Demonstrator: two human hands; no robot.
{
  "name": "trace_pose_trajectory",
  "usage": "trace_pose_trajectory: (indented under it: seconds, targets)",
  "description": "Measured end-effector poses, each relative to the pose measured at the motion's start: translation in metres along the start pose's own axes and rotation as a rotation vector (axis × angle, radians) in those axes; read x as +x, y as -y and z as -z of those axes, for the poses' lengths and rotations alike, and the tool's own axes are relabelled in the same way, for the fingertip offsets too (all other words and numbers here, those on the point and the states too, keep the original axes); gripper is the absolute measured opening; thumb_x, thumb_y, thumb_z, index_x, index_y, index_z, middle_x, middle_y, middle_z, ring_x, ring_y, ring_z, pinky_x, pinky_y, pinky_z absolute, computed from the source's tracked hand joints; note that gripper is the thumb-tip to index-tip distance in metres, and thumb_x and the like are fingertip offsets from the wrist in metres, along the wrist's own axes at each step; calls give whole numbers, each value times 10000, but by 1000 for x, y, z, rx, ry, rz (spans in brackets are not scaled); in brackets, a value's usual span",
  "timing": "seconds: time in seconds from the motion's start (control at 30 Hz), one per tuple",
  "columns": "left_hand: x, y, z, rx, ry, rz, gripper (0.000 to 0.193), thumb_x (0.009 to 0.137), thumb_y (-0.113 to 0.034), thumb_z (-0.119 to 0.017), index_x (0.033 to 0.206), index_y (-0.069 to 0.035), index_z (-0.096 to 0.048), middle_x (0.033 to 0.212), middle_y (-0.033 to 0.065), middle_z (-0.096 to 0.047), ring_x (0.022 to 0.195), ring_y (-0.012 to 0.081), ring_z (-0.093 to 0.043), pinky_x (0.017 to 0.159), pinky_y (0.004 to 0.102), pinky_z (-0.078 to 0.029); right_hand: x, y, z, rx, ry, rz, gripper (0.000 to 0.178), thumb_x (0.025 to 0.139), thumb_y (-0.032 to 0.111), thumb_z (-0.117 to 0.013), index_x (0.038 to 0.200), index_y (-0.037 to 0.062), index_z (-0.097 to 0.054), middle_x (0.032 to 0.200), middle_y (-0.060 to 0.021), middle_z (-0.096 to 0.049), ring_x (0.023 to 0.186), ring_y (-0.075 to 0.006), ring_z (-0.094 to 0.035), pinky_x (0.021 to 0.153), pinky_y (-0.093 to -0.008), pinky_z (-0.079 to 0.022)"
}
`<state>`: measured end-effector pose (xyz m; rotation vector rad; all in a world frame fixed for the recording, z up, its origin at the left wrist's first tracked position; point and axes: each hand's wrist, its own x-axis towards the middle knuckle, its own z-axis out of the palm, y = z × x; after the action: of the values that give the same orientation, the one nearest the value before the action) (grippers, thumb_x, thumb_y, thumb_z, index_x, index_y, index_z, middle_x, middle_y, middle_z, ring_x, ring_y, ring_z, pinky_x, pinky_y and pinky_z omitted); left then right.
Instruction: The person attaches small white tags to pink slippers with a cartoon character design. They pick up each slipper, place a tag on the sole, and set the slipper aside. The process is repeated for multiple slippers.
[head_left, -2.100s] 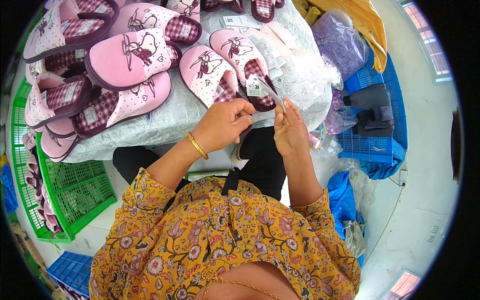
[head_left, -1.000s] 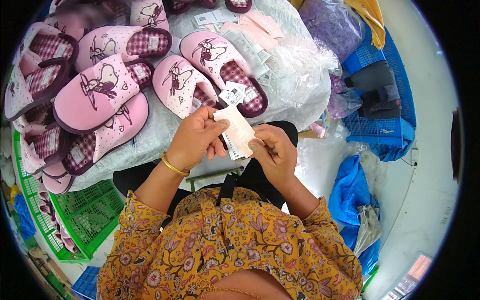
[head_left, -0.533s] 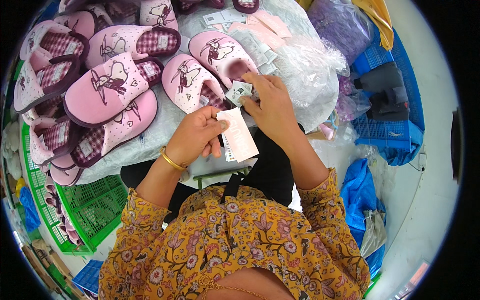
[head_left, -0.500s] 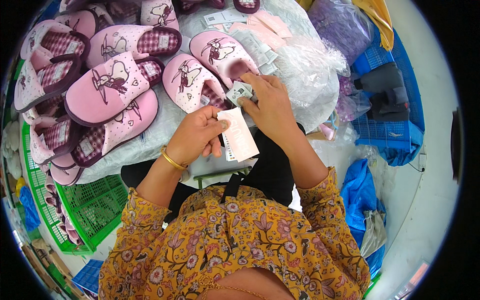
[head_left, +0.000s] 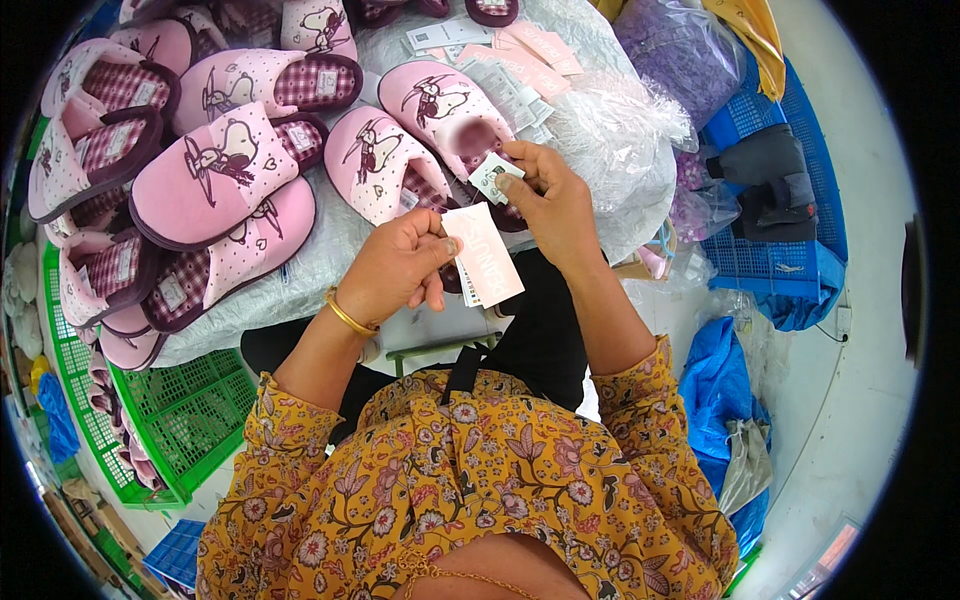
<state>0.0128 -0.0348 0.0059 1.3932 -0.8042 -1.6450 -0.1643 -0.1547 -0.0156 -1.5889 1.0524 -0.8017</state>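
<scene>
Left hand [head_left: 405, 262]: thumb and forefinger pinched narrow on the upper-left edge of a pink card [head_left: 488, 258], which slants down to the right of the fingertips; a white layer with a barcode peeks out beneath it. Right hand [head_left: 552, 200]: thumb over a small white tag [head_left: 492, 178], index finger curled at its edge; tag sits left of the thumb, above and apart from the pink card

Handling, by judgement: both pieces light, thin, fairly stiff, a little slippery, apt to crease; best held by an edge or corner, lightly

Pose: left wrist, gold bangle [head_left: 350, 312] on it, angles up to the right, lower fingers loosely curled; right forearm leans up to the left, hand slightly higher. Slipper pair [head_left: 445, 100] just beyond the right fingertips
</scene>
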Motion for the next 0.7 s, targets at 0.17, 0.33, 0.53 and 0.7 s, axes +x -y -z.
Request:
trace_pose_trajectory:
  seconds: [0.17,0.33,0.53,0.7]
  targets:
    - [2,3,0,42,-1,1,156,966,-165,-600,991,-12,-580,706,-1,-588,441,63,-569,356,169,-346,-3,1,-1,66,-9,-20,261,863,54,-706,1110,1,-637,843,-55,-671,718,-90,-593,662,-257,-494]
    - [2,1,-1,47,1,-6,153,967,-168,-599,980,-17,-578,700,-8,-579,441,61,-567,356,169,-344,-2,-3,0,57,-14,-14,219,860,58,-719,1057,5,-640,802,-33,-660,696,-69,-574,637,-238,-479]
    - [2,0,-1,67,-1,0,159,963,-174,-605,973,-18,-574,695,-14,-571,443,58,-568,357,167,-340,-8,2,0,48,-38,27,184,848,66,-741,988,7,-639,784,-28,-657,688,-65,-578,634,-233,-486]
    - [1,-2,-3,109,0,2,166,963,-180,-608,970,-19,-569,696,-15,-574,446,59,-572,360,171,-339,-10,1,-3,-21,-59,44,173,848,79,-747,962,7,-639,778,-41,-666,696,-72,-598,637,-243,-499]
